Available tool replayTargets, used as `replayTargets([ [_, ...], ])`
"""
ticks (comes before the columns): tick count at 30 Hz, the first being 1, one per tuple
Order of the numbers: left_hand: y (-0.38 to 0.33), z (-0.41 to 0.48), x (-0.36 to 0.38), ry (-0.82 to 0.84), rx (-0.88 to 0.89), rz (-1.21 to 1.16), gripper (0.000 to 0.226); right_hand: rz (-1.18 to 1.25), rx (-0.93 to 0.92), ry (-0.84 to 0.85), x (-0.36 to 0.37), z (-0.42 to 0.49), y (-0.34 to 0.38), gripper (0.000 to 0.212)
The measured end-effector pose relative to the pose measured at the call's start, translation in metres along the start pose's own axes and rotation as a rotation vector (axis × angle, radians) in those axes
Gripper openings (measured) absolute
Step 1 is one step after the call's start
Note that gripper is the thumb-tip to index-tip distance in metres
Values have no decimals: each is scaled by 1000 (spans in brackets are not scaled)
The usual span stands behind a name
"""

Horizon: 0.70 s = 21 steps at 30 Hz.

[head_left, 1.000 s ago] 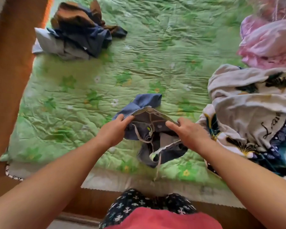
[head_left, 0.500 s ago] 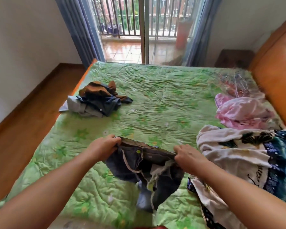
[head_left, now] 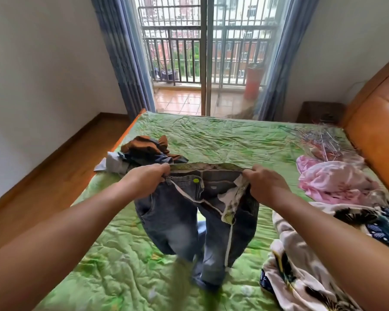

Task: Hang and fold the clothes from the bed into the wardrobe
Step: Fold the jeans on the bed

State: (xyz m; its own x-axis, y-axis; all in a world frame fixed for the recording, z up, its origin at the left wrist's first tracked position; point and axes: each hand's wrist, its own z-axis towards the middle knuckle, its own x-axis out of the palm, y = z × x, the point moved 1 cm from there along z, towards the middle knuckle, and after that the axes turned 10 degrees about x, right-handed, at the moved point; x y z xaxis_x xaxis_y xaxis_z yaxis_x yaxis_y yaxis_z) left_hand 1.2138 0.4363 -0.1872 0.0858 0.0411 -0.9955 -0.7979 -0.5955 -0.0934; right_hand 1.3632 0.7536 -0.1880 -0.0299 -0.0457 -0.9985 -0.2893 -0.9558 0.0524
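Faded blue denim jeans [head_left: 189, 221] hang above the green quilted bed cover [head_left: 112, 265], waistband stretched between the left hand [head_left: 147, 181] and right hand [head_left: 264, 187], each gripping one side, probably to straighten them for folding (fly open). The leg ends blur near the cover; no wardrobe is in view.

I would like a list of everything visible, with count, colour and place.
quilt: one, green, spread under everything
jeans: one, faded blue, held above the quilt
clothes pile: one, brown and navy, quilt's far left
garment: one, pink, quilt's right side
printed cloth: one, cream and dark, near right
hangers: several, metallic, quilt's far right
curtains: two, blue, room's far end
left hand: one, gripping waistband's left end
right hand: one, gripping waistband's right end
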Motion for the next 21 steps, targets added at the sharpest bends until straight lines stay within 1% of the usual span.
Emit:
replayTargets([
  [2,1,2,-15,-31,-25,30,11,-107,-20,-93,-12,4,6,36],
  [3,1,3,-22,-43,-18,38,15,-167,-26,-137,-19,6,8,36],
  [5,2,6,-32,-40,34,41,12,-261,-18,-216,-31,9,12,30],
  [6,3,7,-37,-44,69,32,16,-287,-10,-249,-37,10,13,27],
  [8,3,8,-48,-106,104,46,28,-313,-26,-294,-49,11,13,25],
  [11,3,6,-60,-185,144,73,37,-271,-120,-296,-61,11,10,18],
  [13,5,5,-65,-233,123,76,42,-157,-77,-292,-68,13,7,17],
  [15,11,6,-72,-328,60,63,45,-55,2,-323,-76,16,2,13],
  [17,14,8,-81,-390,58,87,42,-59,-19,-381,-83,20,-4,8],
  [18,14,9,-87,-382,75,107,39,-83,-62,-411,-86,21,-6,12],
  [19,15,12,-91,-349,104,142,37,-118,-121,-430,-89,23,-9,20],
  [20,14,14,-95,-317,133,177,37,-162,-183,-441,-92,25,-11,33],
  [21,14,17,-99,-319,151,198,40,-209,-237,-453,-95,27,-12,46],
])
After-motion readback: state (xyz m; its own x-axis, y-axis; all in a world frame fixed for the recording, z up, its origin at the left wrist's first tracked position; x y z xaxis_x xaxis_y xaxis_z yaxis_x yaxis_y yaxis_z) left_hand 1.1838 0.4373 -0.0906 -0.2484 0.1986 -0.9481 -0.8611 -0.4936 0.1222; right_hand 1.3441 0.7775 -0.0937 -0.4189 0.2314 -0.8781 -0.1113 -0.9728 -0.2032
